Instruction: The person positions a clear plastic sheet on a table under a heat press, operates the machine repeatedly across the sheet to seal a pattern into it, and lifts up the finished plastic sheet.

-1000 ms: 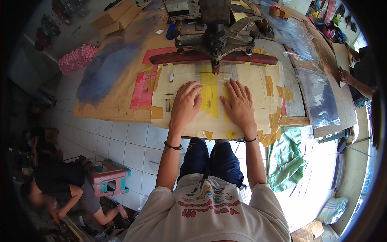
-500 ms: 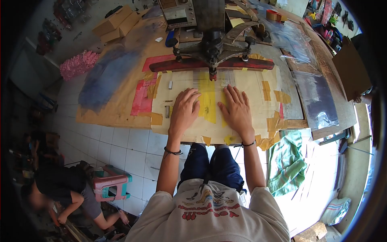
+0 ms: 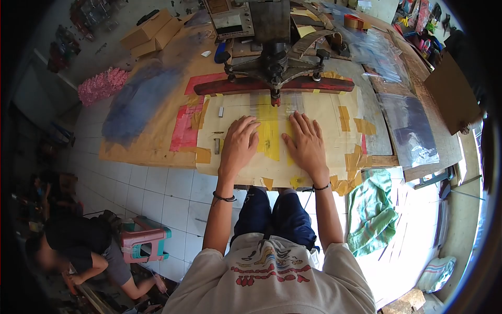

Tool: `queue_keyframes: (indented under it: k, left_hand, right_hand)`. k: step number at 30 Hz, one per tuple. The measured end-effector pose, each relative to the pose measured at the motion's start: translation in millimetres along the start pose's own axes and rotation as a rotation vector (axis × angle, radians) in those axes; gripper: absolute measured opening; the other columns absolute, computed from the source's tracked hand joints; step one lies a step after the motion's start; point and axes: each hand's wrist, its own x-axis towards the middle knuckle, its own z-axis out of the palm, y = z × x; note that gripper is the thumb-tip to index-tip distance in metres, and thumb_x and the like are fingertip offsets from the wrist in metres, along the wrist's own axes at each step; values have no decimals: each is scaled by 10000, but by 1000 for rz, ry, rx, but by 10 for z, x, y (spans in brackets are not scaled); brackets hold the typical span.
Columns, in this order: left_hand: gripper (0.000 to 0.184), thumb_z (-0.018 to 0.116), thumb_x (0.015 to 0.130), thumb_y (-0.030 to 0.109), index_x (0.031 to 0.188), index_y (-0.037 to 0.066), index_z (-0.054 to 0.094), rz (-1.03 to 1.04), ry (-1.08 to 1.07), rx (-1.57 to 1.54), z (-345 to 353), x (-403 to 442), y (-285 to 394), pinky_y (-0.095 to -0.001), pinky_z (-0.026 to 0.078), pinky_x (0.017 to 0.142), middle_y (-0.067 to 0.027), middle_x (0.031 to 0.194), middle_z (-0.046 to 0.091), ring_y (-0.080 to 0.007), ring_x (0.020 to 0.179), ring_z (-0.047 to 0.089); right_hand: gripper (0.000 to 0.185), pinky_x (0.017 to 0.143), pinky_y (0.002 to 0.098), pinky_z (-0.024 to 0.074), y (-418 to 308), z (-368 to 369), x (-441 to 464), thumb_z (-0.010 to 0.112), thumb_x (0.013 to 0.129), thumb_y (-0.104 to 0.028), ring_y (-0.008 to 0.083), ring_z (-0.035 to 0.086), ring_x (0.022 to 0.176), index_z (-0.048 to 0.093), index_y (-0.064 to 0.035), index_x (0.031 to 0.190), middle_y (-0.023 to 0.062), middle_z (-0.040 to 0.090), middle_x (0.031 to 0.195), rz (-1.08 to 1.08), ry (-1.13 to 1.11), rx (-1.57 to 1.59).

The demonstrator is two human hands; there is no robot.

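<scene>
My left hand (image 3: pixel 239 145) lies palm down on a pale, tape-patched sheet (image 3: pixel 209 170), its fingers stretched forward. To the right, my right hand (image 3: pixel 306 142) rests flat on the same sheet, fingers a little apart. Between the hands runs a yellow strip (image 3: pixel 268 136); clear film (image 3: pixel 285 102) shows near its far end. Just beyond my fingertips is a long dark-red bar (image 3: pixel 214 87) under a black metal bracket (image 3: pixel 274 65) with knobs. Two small grey pieces, one a metal bit (image 3: pixel 217 146), lie left of my left hand.
Clear plastic sheets (image 3: pixel 408 125) lie on the table's right side, a cardboard box (image 3: pixel 151 32) at the back left. A person (image 3: pixel 78 246) crouches at lower left by a plastic stool (image 3: pixel 146 240). At right, someone's hand holds a brown board (image 3: pixel 452 89). Green cloth (image 3: pixel 372 209) hangs below the table's front.
The brown board at the right has shifted slightly left and down. The crouching person's arms have moved a little. My hands stay in nearly the same place on the sheet.
</scene>
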Motion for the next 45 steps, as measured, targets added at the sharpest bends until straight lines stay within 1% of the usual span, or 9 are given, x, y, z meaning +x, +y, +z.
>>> queue_keyframes:
  k: [9,13,17,34,37,40,45]
  left_hand:
    - [304,640,978,75,1271,8,680,3,-9,15,-18,2,20,-461,457,1154,-130,1411,636,-368,1348,570]
    - [306,636,977,71,1273,7,679,27,27,31,18,-4,-9,-463,457,1153,-131,1413,634,-369,1346,570]
    - [305,634,978,71,1273,6,678,4,-6,12,5,3,-1,-462,459,1152,-131,1414,634,-369,1345,569]
    - [297,641,975,72,1263,14,681,32,10,43,14,0,-24,-461,462,1150,-126,1398,642,-367,1346,571]
    - [294,640,975,72,1260,13,684,-8,-4,6,3,4,2,-463,462,1151,-127,1398,643,-363,1346,572]
    - [287,647,964,69,1239,-2,688,17,21,10,22,3,-9,-483,441,1172,-132,1366,649,-364,1336,571]
    - [287,645,966,70,1240,-7,686,11,11,11,26,-2,-14,-483,439,1175,-133,1373,648,-361,1338,573]
  right_hand:
    - [596,1297,512,252,-6,-7,-11,588,1057,-402,308,410,1545,548,-36,1526,141,505,1626,3,-5,0]
    - [595,1296,513,253,6,9,-4,589,1056,-399,310,415,1542,547,-36,1525,142,509,1623,1,-6,-2]
    - [592,1297,514,252,-5,-17,-7,590,1055,-396,311,421,1539,550,-36,1523,145,513,1620,2,4,11]
    - [585,1296,517,257,0,-5,-3,595,1057,-397,310,423,1539,556,-41,1520,144,511,1622,1,2,5]
    - [584,1297,515,254,-10,-34,-3,595,1056,-396,305,419,1542,556,-43,1520,142,511,1622,-3,-2,17]
    - [583,1300,514,250,-9,-29,1,595,1056,-395,300,415,1545,555,-44,1521,140,511,1623,-2,-7,7]
    - [584,1299,513,251,2,-3,-8,592,1057,-398,300,415,1544,555,-44,1521,137,507,1626,-3,-4,7]
